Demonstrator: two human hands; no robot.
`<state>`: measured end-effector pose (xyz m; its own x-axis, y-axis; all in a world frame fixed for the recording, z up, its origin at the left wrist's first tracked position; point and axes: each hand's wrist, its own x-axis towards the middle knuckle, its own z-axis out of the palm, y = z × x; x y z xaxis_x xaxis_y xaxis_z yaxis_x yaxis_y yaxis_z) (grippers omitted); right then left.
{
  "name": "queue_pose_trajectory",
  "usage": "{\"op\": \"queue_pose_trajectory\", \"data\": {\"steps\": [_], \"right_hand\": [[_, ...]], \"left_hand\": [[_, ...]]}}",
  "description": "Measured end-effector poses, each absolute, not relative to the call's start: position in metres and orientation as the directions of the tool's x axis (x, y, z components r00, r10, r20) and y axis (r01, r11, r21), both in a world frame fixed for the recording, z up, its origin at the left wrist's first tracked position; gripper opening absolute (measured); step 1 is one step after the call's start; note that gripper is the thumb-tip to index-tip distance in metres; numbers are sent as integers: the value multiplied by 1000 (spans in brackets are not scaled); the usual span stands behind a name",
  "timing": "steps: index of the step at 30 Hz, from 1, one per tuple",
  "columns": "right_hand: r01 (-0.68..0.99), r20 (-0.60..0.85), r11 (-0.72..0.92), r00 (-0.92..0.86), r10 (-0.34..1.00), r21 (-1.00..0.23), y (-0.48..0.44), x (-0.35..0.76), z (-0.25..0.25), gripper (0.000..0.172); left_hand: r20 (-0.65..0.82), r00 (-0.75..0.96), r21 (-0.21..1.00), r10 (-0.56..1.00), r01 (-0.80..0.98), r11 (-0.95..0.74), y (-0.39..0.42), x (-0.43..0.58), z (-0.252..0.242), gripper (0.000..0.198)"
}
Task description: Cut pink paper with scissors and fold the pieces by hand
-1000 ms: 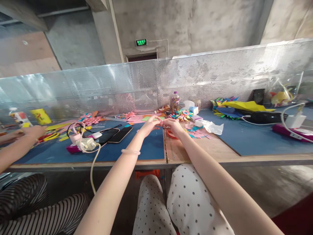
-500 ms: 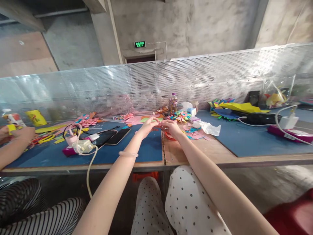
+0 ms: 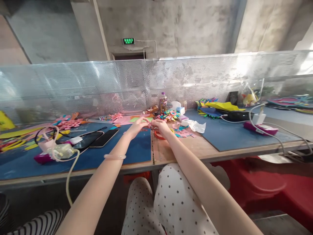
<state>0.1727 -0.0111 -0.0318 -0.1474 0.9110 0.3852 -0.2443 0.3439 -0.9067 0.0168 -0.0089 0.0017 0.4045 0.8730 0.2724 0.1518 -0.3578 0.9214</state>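
Observation:
Both of my hands meet over the middle of the table with their fingertips close together. My left hand [image 3: 138,127], with a pale bangle [image 3: 114,157] on its wrist, is closed in a pinch on a small pink paper piece [image 3: 150,125]. From the other side, the fingers of my right hand [image 3: 160,126] are closed on the same piece; its exact shape is too small to tell. An orange-red ring-shaped thing [image 3: 158,135] lies under my right hand, partly hidden. Just beyond stands a multicoloured paper flower [image 3: 171,115]. Pink and blue paper scraps [image 3: 184,132] lie to the right.
A phone [image 3: 104,138] and a power strip with plugs and cables [image 3: 45,158] lie to the left. Behind my hands stands a drink bottle [image 3: 163,102]. Crumpled white plastic [image 3: 197,126] and another power strip [image 3: 260,128] are on the right. A perforated metal screen [image 3: 97,88] closes the back.
My view has turned to the right, so the table things shift left and the person's hands on the left are out of view. My hands keep their pinch together.

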Motion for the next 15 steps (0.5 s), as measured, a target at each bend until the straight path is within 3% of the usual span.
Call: {"op": "queue_pose_trajectory", "data": {"steps": [15], "right_hand": [[-281,361,312,-142,922,-907,-7,171,-35,12]], "left_hand": [[268,411,922,871,152,-355,-3,15,-2,26]]}}
